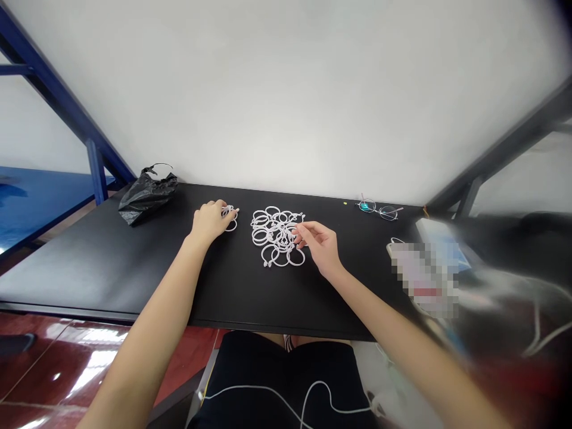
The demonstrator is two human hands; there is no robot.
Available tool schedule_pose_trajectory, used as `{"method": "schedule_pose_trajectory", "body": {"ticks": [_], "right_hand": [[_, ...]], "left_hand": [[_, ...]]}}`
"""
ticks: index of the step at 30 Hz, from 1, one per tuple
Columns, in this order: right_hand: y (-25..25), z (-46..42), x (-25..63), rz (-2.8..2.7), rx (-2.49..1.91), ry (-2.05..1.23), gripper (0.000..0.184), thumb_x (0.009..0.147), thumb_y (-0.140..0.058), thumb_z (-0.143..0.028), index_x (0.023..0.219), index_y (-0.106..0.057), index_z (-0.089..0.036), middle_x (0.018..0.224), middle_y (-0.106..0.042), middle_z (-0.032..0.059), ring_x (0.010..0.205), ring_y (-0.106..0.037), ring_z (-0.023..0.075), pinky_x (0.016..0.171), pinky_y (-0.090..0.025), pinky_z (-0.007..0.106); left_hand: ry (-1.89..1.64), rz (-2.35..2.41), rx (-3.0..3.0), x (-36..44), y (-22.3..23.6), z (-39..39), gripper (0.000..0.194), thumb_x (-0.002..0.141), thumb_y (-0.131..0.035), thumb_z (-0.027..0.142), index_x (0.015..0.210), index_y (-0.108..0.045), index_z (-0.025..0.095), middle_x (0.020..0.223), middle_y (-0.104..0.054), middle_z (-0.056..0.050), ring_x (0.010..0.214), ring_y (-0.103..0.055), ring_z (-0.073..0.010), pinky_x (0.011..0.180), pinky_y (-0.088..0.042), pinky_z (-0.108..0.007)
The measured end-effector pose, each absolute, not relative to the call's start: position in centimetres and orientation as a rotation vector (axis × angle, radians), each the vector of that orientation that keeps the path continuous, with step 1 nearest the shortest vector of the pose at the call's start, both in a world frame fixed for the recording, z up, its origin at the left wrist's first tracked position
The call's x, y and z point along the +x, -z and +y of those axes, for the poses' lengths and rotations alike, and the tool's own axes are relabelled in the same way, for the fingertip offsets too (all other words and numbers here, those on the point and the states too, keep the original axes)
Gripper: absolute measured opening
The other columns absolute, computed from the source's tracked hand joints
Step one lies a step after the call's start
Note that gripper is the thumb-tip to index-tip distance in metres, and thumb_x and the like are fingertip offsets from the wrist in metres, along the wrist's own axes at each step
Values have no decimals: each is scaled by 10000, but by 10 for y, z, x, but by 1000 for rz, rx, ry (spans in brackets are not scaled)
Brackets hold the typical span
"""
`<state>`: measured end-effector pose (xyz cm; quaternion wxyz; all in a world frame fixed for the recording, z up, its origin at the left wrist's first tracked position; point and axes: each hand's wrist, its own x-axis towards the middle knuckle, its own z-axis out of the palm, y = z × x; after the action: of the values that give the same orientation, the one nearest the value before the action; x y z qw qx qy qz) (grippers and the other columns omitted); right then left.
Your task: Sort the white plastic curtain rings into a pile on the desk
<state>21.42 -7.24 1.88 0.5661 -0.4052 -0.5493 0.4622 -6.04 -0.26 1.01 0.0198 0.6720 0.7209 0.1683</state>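
Observation:
A loose pile of thin white rings (279, 235), some with small knobs or eyelets at their ends, lies on the black table (250, 298). At the pile's right edge is my right hand (318, 243), its thumb and fingers drawn together on a white ring. To the left, apart from the pile, a smaller group of white rings (231, 225) lies partly under the fingers of my left hand (210, 220). Those fingers are curled down onto the rings, and the fingertips are partly hidden.
A crumpled black plastic bag (149, 193) sits at the back left. Eyeglasses (378, 208) rest near the wall at the back right. A phone-like object (420, 280), blurred out, lies at the right beside clear plastic wrapping (500, 298). A white cable (250, 387) crosses my lap.

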Motion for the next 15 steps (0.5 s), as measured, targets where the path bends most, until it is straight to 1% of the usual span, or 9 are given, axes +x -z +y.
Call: {"method": "schedule_pose_trajectory", "body": {"ticks": [6, 9, 12, 13, 15], "right_hand": [[-20, -72, 214, -1301, -967, -1072, 297, 769, -713, -480, 819, -716, -187, 762, -714, 43, 608, -624, 130, 509, -546, 253], [-18, -72, 214, -1293, -975, -1065, 295, 764, -719, -473, 817, -710, -183, 756, -713, 42, 603, -624, 127, 506, -545, 248], [-16, -71, 215, -1288, -992, -1055, 278, 764, -723, -455, 821, -707, -183, 755, -711, 42, 601, -623, 127, 508, -543, 246], [-16, -71, 215, -1288, -997, -1054, 274, 763, -724, -450, 824, -707, -184, 757, -711, 42, 602, -624, 128, 508, -542, 246], [-15, -71, 215, -1287, -1002, -1055, 270, 761, -727, -443, 829, -708, -183, 758, -711, 41, 602, -626, 129, 505, -537, 245]], "left_hand": [[-565, 2249, 2110, -61, -10, -3, 379, 878, -502, 455, 1055, -657, 158, 1071, -675, -163, 1042, -608, -345, 869, -460, -442], [-770, 2198, 2153, -56, -12, -3, 324, 878, -511, 414, 1009, -665, 161, 1061, -675, -149, 1035, -606, -322, 889, -460, -437], [-1077, 1834, 2181, -42, -15, -7, 276, 870, -542, 385, 975, -661, 159, 1006, -692, -109, 942, -638, -242, 898, -475, -374], [-1122, 1665, 2174, -36, -15, -9, 273, 867, -554, 389, 977, -657, 162, 987, -696, -94, 904, -646, -215, 880, -487, -347], [-1098, 1398, 2167, -23, -16, -13, 277, 859, -571, 403, 993, -650, 174, 982, -698, -77, 889, -646, -193, 836, -504, -319]]}}
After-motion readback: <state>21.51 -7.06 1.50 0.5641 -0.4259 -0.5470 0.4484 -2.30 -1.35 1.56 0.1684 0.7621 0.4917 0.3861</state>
